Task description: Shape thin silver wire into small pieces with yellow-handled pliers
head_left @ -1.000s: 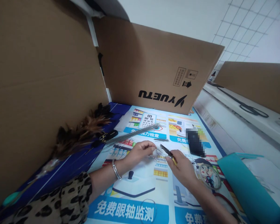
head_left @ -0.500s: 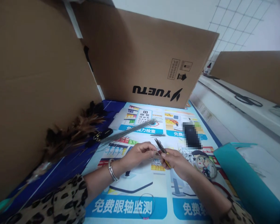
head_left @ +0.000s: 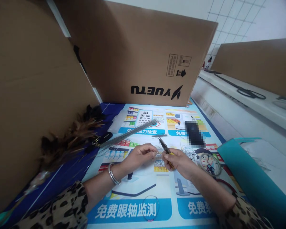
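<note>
Pliers with yellow-and-dark handles (head_left: pixel 166 149) are gripped in my right hand (head_left: pixel 178 162), jaws pointing up and away from me. Just to their left, my left hand (head_left: pixel 141 156) is closed with thumb and forefinger pinched together. What sits in that pinch is too small to make out. A small gap separates the two hands above the printed sheet (head_left: pixel 143 178). Beyond them lies a bundle of thin straight wires (head_left: pixel 133 131), with a few short wire pieces (head_left: pixel 160 135) beside it. Nearer to me rests a thin wire loop (head_left: pixel 158 206) with a pink bit on it.
Brown feathers (head_left: pixel 69 136) and a black object with a metal clasp (head_left: pixel 103 139) lie at left. Cardboard panels (head_left: pixel 133 57) stand behind and left. On the right are a blurred dark phone-like object (head_left: pixel 195 133), a clear round dish (head_left: pixel 211 163) and a teal box (head_left: pixel 248 171).
My hands have moved slightly apart; before, they met at the fingertips. The pliers have opened a little in my right hand. The whole view has shifted slightly.
</note>
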Motion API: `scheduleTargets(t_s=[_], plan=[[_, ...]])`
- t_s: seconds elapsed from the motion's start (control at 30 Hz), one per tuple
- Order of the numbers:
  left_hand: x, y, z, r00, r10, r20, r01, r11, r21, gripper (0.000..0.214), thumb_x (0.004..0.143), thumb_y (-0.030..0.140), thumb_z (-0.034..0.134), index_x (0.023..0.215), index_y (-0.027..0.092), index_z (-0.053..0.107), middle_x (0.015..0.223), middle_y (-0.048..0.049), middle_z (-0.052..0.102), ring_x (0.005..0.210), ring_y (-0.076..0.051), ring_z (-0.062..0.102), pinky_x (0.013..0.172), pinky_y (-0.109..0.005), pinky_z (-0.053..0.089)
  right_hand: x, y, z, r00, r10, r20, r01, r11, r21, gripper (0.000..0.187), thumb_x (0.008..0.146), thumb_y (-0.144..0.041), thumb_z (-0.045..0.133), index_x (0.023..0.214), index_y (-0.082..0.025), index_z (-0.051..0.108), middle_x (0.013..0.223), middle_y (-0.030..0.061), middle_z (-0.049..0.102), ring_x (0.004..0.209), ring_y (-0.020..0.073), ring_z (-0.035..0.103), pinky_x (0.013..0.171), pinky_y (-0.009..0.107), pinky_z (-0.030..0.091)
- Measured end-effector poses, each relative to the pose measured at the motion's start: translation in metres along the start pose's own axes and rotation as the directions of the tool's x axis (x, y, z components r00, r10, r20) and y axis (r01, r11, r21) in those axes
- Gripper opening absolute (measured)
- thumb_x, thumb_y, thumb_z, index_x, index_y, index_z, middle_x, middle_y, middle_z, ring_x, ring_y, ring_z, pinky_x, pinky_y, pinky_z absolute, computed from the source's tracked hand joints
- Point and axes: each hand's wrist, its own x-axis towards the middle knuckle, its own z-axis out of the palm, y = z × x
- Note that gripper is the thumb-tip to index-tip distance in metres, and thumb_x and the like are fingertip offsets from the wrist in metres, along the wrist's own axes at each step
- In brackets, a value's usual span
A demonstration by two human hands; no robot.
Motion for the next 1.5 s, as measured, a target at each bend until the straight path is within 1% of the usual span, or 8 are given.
scheduleTargets(t_s=[0.13,0.4,0.53,0.7,0.83,1.03,1.2,1.5], plan=[[0.000,0.000,0.000,1.000,-0.012,0.011,0.012,1.000,-0.001,0.020,0.078,0.031,0.054,0.083,0.013,0.060,0.072,-0.0033,0.057,0.068,-0.012,0.051,0.065,-0.025,0.040,0.002,0.003,0.000,0.997,-0.036,-0.072,0.034,0.999,-0.023,0.027,0.073,-0.040,0.058,0.083,-0.016,0.054,0.060,-0.0034,0.049,0.046,0.0058,0.042,0.044,0.019,0.026],[-0.001,0.001,0.001,0.998,0.003,0.065,-0.008,0.997,0.074,0.021,0.080,0.031,0.053,0.086,0.014,0.063,0.072,-0.0024,0.056,0.067,-0.012,0.052,0.066,-0.025,0.041,0.003,0.005,0.002,0.970,-0.149,-0.192,0.115,0.977,-0.177,0.022,0.076,-0.038,0.054,0.077,-0.017,0.053,0.053,-0.0043,0.047,0.048,0.0072,0.042,0.048,0.020,0.031],[-0.001,0.000,0.002,0.997,-0.039,0.061,0.034,0.996,0.082,0.022,0.079,0.033,0.053,0.085,0.014,0.062,0.071,-0.0021,0.057,0.066,-0.012,0.052,0.064,-0.024,0.041,0.002,0.005,0.002,0.968,-0.160,-0.194,0.129,0.979,-0.161,0.023,0.075,-0.040,0.055,0.077,-0.017,0.052,0.056,-0.0035,0.050,0.050,0.0079,0.045,0.049,0.021,0.033],[-0.001,-0.001,0.004,0.995,-0.070,0.064,0.064,0.994,0.090,0.023,0.079,0.035,0.053,0.086,0.015,0.061,0.069,-0.0013,0.058,0.063,-0.011,0.051,0.060,-0.022,0.041,-0.001,0.000,0.006,0.972,-0.189,-0.140,0.178,0.980,-0.091,0.024,0.077,-0.041,0.053,0.075,-0.017,0.050,0.059,-0.0029,0.050,0.051,0.0076,0.045,0.049,0.021,0.033],[-0.002,-0.001,0.007,0.993,-0.080,0.084,0.072,0.993,0.091,0.021,0.079,0.033,0.053,0.087,0.016,0.062,0.069,-0.0009,0.059,0.060,-0.010,0.050,0.059,-0.022,0.040,-0.002,-0.002,0.010,0.966,-0.212,-0.150,0.196,0.974,-0.109,0.024,0.077,-0.040,0.053,0.074,-0.017,0.051,0.059,-0.0031,0.050,0.050,0.0074,0.045,0.049,0.022,0.034],[-0.001,-0.001,0.009,0.994,-0.043,0.096,0.033,0.993,0.111,0.018,0.080,0.030,0.051,0.082,0.015,0.061,0.067,-0.0006,0.055,0.062,-0.010,0.048,0.060,-0.022,0.038,-0.001,-0.001,0.014,0.948,-0.249,-0.200,0.219,0.963,-0.158,0.021,0.078,-0.038,0.052,0.075,-0.017,0.051,0.059,-0.0037,0.049,0.048,0.0067,0.044,0.048,0.021,0.035],[0.000,0.002,0.009,0.998,0.038,0.055,-0.049,0.976,0.210,0.019,0.081,0.028,0.050,0.077,0.014,0.061,0.071,-0.0015,0.054,0.067,-0.011,0.049,0.065,-0.023,0.038,-0.002,-0.003,0.018,0.939,-0.255,-0.230,0.229,0.964,-0.136,0.021,0.077,-0.038,0.054,0.073,-0.017,0.050,0.058,-0.0041,0.049,0.048,0.0066,0.044,0.048,0.020,0.034],[0.001,0.000,0.008,0.997,0.063,0.047,-0.074,0.960,0.271,0.020,0.082,0.027,0.046,0.076,0.014,0.059,0.071,-0.0010,0.052,0.069,-0.011,0.049,0.066,-0.022,0.038,-0.001,0.000,0.017,0.935,-0.273,-0.228,0.239,0.957,-0.166,0.021,0.078,-0.037,0.053,0.079,-0.016,0.051,0.061,-0.0029,0.051,0.052,0.0073,0.046,0.050,0.021,0.035]])
